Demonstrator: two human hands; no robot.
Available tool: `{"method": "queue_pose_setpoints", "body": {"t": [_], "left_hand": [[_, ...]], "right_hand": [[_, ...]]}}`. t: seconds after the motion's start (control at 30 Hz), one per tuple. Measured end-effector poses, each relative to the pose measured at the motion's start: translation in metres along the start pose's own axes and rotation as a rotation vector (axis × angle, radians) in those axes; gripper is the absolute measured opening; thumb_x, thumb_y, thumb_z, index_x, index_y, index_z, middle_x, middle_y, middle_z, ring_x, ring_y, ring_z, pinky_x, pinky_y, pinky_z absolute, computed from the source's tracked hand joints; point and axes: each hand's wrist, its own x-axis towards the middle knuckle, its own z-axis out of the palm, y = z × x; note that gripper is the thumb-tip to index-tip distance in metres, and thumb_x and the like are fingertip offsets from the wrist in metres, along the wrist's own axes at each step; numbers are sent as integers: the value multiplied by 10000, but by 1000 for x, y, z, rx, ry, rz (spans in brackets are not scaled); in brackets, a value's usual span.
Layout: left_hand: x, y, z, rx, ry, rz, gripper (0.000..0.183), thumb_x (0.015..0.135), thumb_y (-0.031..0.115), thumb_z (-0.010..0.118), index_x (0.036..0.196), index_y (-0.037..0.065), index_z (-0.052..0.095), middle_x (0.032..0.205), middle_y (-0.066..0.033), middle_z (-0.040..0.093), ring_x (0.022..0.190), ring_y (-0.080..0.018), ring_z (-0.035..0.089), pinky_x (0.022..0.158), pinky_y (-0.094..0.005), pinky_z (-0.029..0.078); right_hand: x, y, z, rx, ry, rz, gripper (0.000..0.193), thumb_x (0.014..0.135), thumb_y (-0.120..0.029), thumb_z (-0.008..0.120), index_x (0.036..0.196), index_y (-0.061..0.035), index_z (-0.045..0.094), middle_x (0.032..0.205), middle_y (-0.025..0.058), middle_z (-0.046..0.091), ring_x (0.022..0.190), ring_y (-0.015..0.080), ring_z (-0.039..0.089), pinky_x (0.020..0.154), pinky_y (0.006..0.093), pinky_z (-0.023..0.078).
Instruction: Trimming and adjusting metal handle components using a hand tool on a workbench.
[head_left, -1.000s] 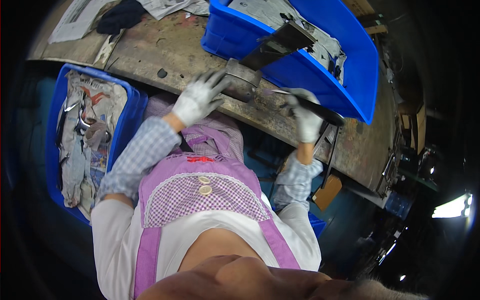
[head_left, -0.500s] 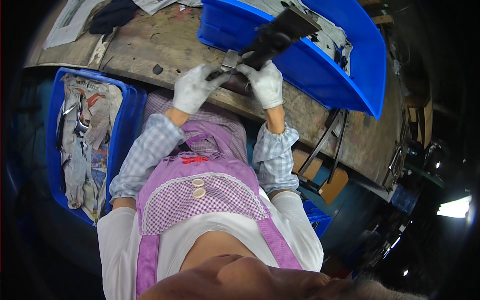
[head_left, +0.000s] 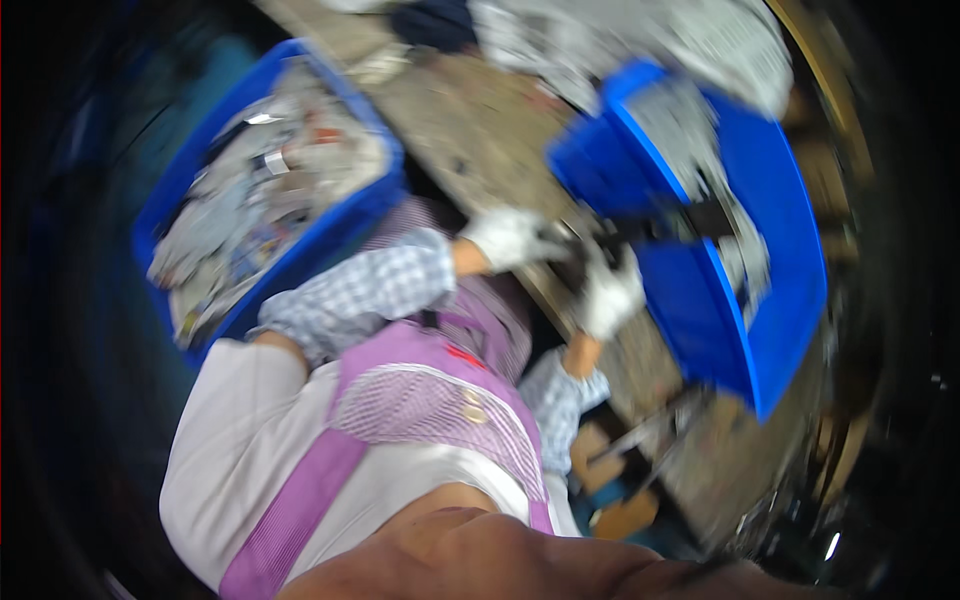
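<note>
My left hand (head_left: pixel 508 240), in a white glove, reaches to the bench edge with its fingers drawn together at a small dark piece too smeared to name. Close by on its right, my gloved right hand (head_left: pixel 612 292) has its fingers bent around the same dark spot. Just beyond the fingers stands a dark metal bench device (head_left: pixel 655 226) with a flat arm that extends toward the blue bin. Motion blur hides the fingertips and what lies between them.
On the worn wooden bench (head_left: pixel 460 130), a blue bin (head_left: pixel 690 330) lined with pale paper stands to the right. Another blue bin (head_left: pixel 390 165), filled with crumpled paper and shiny pieces, is at my left. Dark cloth (head_left: pixel 435 22) and pale sheeting (head_left: pixel 640 40) lie at the back.
The whole view has swung, with bench and bins turned clockwise and smeared by motion. Both hands remain by the dark device, and the left bin shows more of its inside.
</note>
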Motion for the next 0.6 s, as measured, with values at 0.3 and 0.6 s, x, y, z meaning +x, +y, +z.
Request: {"method": "queue_pose_setpoints", "body": {"t": [0.3, 0.6], "left_hand": [[-118, -39, -150, -915, 217, -654, 383, 909, 403, 716, 812, 34, 678, 708, -27, 634, 606, -124, 598, 567, -289, 493], [-84, -244, -172, -921, 468, -1035, 358, 1027, 326, 577, 1153, -7, 616, 870, -167, 720, 661, -275, 717, 552, -401, 574]], "right_hand": [[-24, -28, 63, -73, -437, -712, 297, 832, 95, 647, 1110, 12, 710, 1090, 148, 728, 984, 264, 709, 878, 346, 551], [-10, 20, 31, -328, -426, -556, 269, 861, 40, 625, 1086, -58, 735, 1043, 137, 738, 939, 267, 711, 855, 353, 552]]}}
